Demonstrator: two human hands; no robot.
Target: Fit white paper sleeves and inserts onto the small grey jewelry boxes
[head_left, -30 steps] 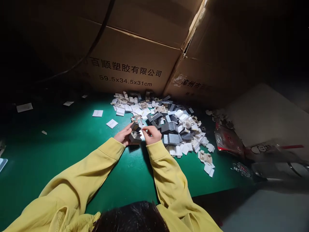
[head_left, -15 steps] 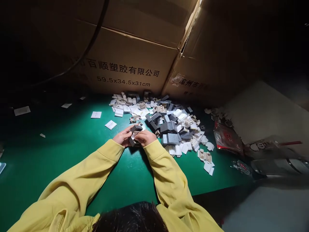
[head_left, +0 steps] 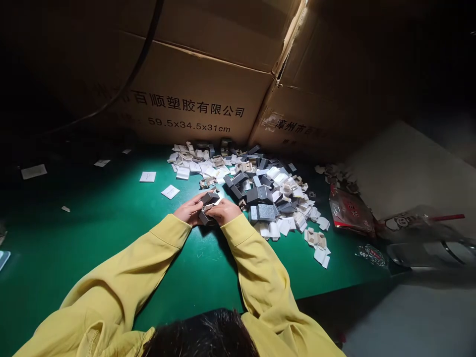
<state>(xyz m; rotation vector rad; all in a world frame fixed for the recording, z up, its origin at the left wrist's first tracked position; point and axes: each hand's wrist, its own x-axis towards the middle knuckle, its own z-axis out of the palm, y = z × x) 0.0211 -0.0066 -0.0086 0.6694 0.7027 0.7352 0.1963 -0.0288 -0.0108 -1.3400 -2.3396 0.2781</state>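
Note:
Both my hands meet over the green table (head_left: 111, 233), in yellow sleeves. My left hand (head_left: 189, 212) cups a small dark grey hinged box (head_left: 208, 201) from the left, fingers curled round it. My right hand (head_left: 225, 211) is closed on the same box from the right, pressing a white card into it. Just right of my hands lies a pile of grey boxes and white cards (head_left: 267, 198).
Large cardboard cartons (head_left: 201, 94) wall off the far side of the table. Loose white cards (head_left: 148, 176) lie scattered to the left. A red packet (head_left: 349, 210) and clear plastic wrapping (head_left: 420, 228) sit at the right, by the table's edge.
My right hand has come in from beside the box to rest on it, pressing the white card down. My left hand has kept its hold.

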